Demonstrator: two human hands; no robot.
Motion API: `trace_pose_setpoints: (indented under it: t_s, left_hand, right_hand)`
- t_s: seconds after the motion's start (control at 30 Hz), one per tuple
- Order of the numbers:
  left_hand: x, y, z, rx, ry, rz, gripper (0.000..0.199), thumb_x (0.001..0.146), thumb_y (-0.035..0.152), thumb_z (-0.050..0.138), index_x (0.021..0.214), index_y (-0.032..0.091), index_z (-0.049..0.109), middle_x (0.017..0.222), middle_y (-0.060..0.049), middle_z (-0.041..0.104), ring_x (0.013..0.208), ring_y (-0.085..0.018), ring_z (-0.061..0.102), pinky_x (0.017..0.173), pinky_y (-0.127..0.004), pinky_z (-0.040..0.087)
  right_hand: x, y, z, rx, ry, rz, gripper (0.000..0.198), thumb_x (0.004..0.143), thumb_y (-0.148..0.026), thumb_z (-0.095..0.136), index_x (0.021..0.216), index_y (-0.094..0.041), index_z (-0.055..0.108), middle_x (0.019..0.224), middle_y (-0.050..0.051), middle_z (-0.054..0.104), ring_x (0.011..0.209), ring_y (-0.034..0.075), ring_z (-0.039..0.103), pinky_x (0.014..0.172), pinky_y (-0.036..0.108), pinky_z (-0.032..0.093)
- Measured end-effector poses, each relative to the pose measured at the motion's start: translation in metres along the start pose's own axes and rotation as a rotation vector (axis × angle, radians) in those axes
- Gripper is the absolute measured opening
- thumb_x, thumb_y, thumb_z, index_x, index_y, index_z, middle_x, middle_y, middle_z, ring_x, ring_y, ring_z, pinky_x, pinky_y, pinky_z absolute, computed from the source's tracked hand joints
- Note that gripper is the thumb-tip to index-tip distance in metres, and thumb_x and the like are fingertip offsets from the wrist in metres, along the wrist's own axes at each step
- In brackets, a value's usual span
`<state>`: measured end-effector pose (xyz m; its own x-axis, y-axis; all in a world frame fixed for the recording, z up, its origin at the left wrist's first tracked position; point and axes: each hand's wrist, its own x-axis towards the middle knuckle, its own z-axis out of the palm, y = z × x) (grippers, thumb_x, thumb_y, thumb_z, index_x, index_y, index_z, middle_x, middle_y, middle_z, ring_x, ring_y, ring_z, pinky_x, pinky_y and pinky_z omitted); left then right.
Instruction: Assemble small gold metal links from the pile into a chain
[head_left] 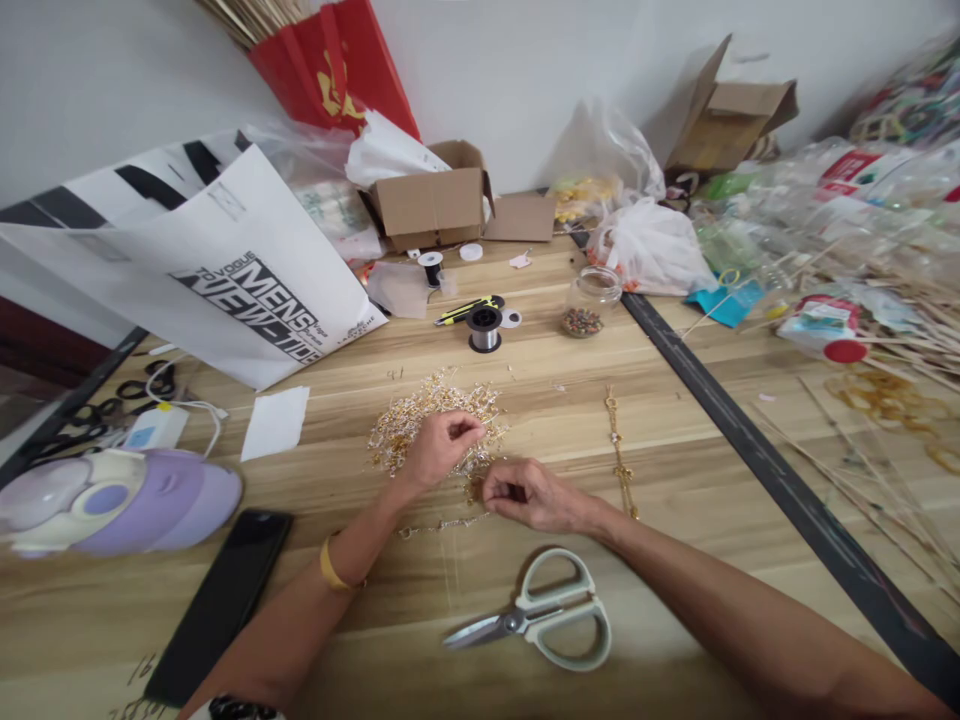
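My left hand (439, 448) is over the near part of a pile of small gold and silver beads or charms (405, 420). Its thumb and fingertips are pinched together, with a tiny pale tip by them too small to name. Just right and nearer to me, my right hand (536, 494) has its fingers curled in a pinch; what they hold is hidden. Beside its fingertips lies a bit of gold chain (472, 490). A thin beaded chain (442, 525) stretches across the wood below both hands. Scissors (536, 615) with pale handles rest partly spread in front of me.
A gold chain (619, 455) lies to the right. Behind the pile stand a wire spool (484, 328), a yellow-black cutter (461, 312) and a glass jar (592, 300). A black phone (225, 600) and purple device (157, 500) sit left. A black strip (720, 425) crosses the table.
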<state>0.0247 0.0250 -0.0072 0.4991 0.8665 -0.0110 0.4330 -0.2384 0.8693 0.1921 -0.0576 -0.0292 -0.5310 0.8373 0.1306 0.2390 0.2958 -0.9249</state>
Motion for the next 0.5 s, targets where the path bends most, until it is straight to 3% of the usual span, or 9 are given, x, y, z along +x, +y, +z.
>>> trace_pose_setpoints:
  t_s: [0.23,0.5]
  left_hand:
    - [-0.036,0.002,-0.011,-0.382,0.08,-0.294,0.021,0.066,0.032,0.072,0.073,0.012,0.069,0.073,-0.005,0.072,0.063,-0.012,0.061,0.065,-0.023,0.049]
    - [-0.054,0.004,0.002,-0.504,0.116,-0.333,0.022,0.062,0.031,0.075,0.071,0.011,0.069,0.069,-0.005,0.072,0.065,-0.013,0.063,0.065,-0.023,0.05]
  right_hand:
    - [-0.001,-0.002,0.003,0.057,0.043,0.039,0.006,0.081,-0.013,0.055,0.075,-0.013,0.056,0.063,-0.003,0.047,0.054,0.007,0.041,0.051,0.018,0.034]
    - [-0.003,-0.002,0.007,0.013,0.111,0.039,0.005,0.082,-0.013,0.053,0.077,-0.014,0.054,0.063,-0.003,0.048,0.054,0.007,0.041,0.05,0.018,0.033]
